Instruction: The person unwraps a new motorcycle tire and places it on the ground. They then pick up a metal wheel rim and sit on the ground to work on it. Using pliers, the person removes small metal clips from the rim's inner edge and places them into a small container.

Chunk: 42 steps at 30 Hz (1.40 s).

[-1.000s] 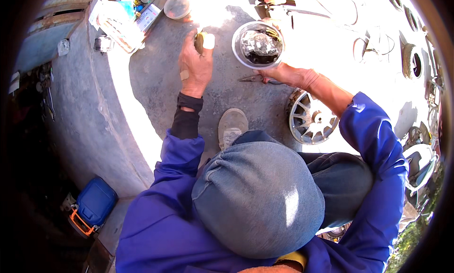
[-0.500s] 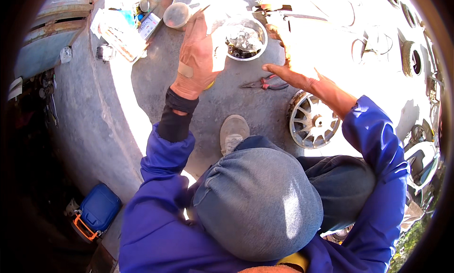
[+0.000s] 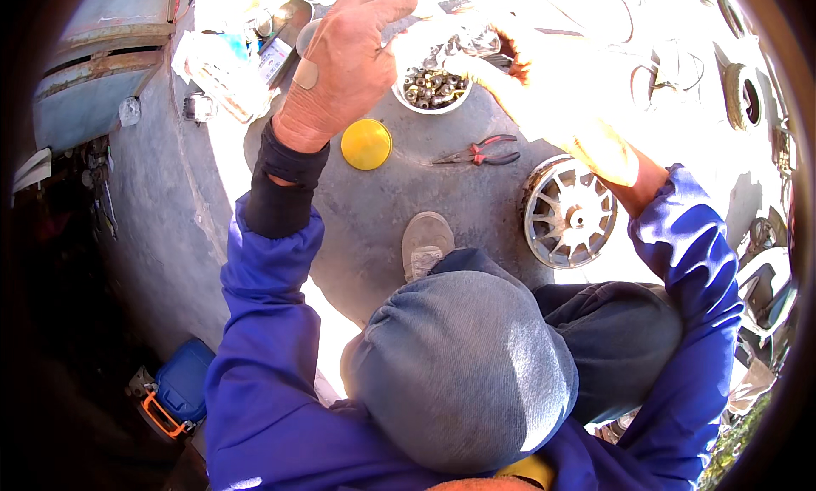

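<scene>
Plastic (image 3: 476,40), off parts (image 3: 435,90), not set down, is gripped upper centre by curled right hand (image 3: 508,85); half-open left hand (image 3: 347,59), hold unclear.

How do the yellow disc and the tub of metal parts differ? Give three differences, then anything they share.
Colour: the disc is yellow; the tub has a whitish rim.
Contents: the tub holds small metal parts; the disc has nothing on it.
View: the disc shows whole; the tub is partly hidden by the right hand.
Shared: both look round and seem to rest on the floor.
</scene>
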Each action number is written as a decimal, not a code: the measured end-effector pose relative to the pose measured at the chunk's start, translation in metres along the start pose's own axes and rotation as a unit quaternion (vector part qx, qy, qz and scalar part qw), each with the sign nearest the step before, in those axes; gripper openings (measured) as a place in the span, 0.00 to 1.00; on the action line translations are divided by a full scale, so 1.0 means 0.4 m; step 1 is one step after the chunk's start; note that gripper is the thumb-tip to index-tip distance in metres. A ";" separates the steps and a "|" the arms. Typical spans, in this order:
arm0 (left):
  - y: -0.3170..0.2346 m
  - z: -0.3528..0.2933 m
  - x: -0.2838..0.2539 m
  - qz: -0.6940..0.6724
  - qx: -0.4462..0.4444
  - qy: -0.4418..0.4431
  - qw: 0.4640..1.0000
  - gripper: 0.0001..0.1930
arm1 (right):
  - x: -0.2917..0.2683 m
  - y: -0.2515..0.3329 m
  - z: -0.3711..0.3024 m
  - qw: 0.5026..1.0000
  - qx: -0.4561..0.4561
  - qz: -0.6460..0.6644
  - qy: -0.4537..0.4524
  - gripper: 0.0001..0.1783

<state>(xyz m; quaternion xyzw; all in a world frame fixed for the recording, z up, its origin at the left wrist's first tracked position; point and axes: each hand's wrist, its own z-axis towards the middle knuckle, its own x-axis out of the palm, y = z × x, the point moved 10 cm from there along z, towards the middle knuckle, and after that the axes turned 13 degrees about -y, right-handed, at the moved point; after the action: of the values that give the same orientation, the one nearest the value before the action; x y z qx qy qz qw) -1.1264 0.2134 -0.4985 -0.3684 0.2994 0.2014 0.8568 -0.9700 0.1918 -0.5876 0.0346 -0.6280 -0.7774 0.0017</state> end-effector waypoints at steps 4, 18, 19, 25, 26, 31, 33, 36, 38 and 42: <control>0.034 -0.044 0.036 0.011 -0.021 0.101 0.995 0.16 | -0.091 -0.073 -0.001 0.982 0.137 0.063 -0.117 0.21; 0.170 -0.245 0.398 -0.147 0.038 0.378 0.913 0.17 | -0.125 -0.006 0.002 0.989 0.084 0.018 -0.120 0.20; 0.127 -0.240 0.417 0.001 0.110 0.422 0.900 0.17 | -0.141 -0.011 -0.001 0.989 0.098 -0.007 -0.114 0.20; 0.181 -0.249 0.380 -0.050 0.156 0.303 0.939 0.16 | -0.144 -0.051 -0.010 0.981 0.133 0.027 -0.138 0.22; 0.141 -0.230 0.342 -0.013 0.239 0.259 0.936 0.16 | -0.146 -0.060 -0.011 0.981 0.136 0.020 -0.134 0.23; -0.003 -0.107 0.208 0.070 0.252 0.254 0.931 0.16 | -0.155 -0.035 -0.020 0.985 0.132 0.003 -0.112 0.20; -0.010 -0.081 0.150 0.089 0.264 0.220 0.935 0.16 | -0.149 -0.032 -0.011 0.985 0.130 0.009 -0.113 0.18; 0.024 -0.041 0.062 -0.007 0.041 0.115 0.993 0.15 | -0.137 -0.029 -0.017 0.982 0.145 0.031 -0.118 0.16; 0.147 -0.119 0.084 -0.150 -0.337 0.161 0.916 0.15 | -0.131 -0.027 -0.027 0.980 0.181 -0.009 -0.084 0.15; 0.196 -0.259 0.064 -0.516 -0.499 0.030 0.696 0.10 | -0.073 -0.054 -0.039 0.974 0.220 -0.003 -0.059 0.13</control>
<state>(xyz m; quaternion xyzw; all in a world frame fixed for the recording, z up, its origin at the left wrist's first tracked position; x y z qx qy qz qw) -1.1897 0.1897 -0.6124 -0.8446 -0.0563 -0.1635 0.5067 -0.9391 0.1823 -0.6106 -0.0096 -0.7825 -0.6209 -0.0457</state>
